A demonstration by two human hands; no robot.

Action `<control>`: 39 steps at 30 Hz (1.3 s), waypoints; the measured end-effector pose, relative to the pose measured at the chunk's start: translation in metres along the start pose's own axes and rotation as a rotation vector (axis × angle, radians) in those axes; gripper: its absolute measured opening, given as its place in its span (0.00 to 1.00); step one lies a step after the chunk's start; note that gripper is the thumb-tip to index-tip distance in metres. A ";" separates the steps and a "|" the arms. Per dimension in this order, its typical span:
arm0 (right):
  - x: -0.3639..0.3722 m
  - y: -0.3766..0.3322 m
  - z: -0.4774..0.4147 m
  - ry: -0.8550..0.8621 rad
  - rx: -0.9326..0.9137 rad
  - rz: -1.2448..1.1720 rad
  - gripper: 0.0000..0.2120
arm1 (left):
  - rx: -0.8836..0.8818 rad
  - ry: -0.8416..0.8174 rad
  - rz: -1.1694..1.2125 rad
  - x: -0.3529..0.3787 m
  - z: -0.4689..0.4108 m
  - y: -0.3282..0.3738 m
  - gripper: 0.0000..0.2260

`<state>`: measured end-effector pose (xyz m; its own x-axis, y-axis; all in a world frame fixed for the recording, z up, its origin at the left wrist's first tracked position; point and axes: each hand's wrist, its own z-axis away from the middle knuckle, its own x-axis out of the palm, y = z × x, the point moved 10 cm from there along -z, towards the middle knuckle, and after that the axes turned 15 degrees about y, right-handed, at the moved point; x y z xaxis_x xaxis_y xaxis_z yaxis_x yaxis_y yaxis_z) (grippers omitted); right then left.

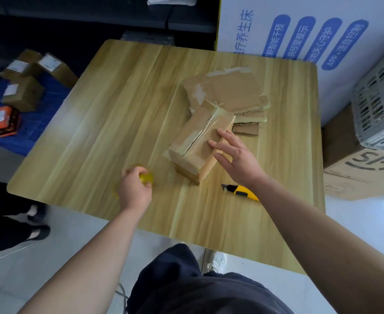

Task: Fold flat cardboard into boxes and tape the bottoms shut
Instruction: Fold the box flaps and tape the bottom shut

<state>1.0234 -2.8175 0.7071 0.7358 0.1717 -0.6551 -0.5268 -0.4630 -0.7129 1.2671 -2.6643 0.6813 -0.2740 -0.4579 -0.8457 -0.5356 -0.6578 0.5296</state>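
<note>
A folded brown cardboard box (193,143) lies on the wooden table (109,114), its upper face sealed with clear tape along the seam. My right hand (236,155) rests with spread fingers on the box's near right edge. My left hand (134,186) is closed around a yellowish roll of clear tape (146,177) on the table, left of the box. A stack of flat cardboard sheets (227,91) with old tape scraps lies just behind the box. A yellow utility knife (243,191) lies on the table under my right wrist.
On the floor to the left, several sealed parcels (23,94) and an orange pack (1,121) sit on a blue mat. A white printed panel (299,30) stands behind the table. A large carton (363,175) with a plastic crate (381,105) is at right.
</note>
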 end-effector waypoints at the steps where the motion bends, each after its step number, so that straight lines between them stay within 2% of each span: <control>1: -0.001 0.000 0.000 0.000 0.009 -0.006 0.16 | 0.055 -0.023 -0.072 0.004 -0.007 -0.002 0.13; 3: -0.004 -0.002 -0.001 0.018 0.015 -0.018 0.15 | 0.132 -0.091 -0.167 0.017 -0.017 -0.008 0.12; 8: -0.009 -0.005 0.001 0.047 0.097 -0.020 0.15 | 0.255 -0.354 -0.233 0.055 -0.022 0.003 0.19; 10: -0.010 -0.007 0.001 0.061 0.138 -0.004 0.14 | 0.288 -0.315 -0.175 0.051 -0.030 0.023 0.15; 13: -0.014 -0.011 0.006 0.080 0.212 0.072 0.16 | 0.283 -0.161 0.097 0.018 -0.047 0.065 0.13; 15: -0.019 -0.013 0.014 0.156 0.283 0.120 0.15 | 0.260 -0.279 0.255 0.012 -0.050 0.085 0.16; 18: -0.024 -0.018 0.027 0.245 0.441 0.118 0.06 | 0.359 -0.468 0.184 0.017 -0.046 0.099 0.19; 22: -0.007 -0.021 0.043 0.163 0.593 0.104 0.13 | 0.317 -0.590 0.240 0.027 -0.046 0.098 0.13; 26: -0.004 -0.013 0.050 0.216 0.673 0.057 0.11 | 0.305 -0.669 0.325 0.033 -0.042 0.103 0.09; 33: 0.002 -0.015 0.059 0.263 0.724 -0.006 0.07 | 0.333 -0.681 0.326 0.042 -0.045 0.098 0.09; 37: 0.000 -0.025 0.053 0.298 0.593 0.090 0.06 | 0.500 -0.657 0.260 0.042 -0.046 0.104 0.11; 39: -0.001 -0.027 0.053 0.323 0.545 0.111 0.06 | 0.587 -0.593 0.198 0.039 -0.051 0.108 0.13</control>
<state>1.0148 -2.7589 0.7138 0.7106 -0.1617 -0.6848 -0.6856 0.0599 -0.7255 1.2392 -2.7835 0.7082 -0.6911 -0.0352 -0.7219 -0.7156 -0.1073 0.6902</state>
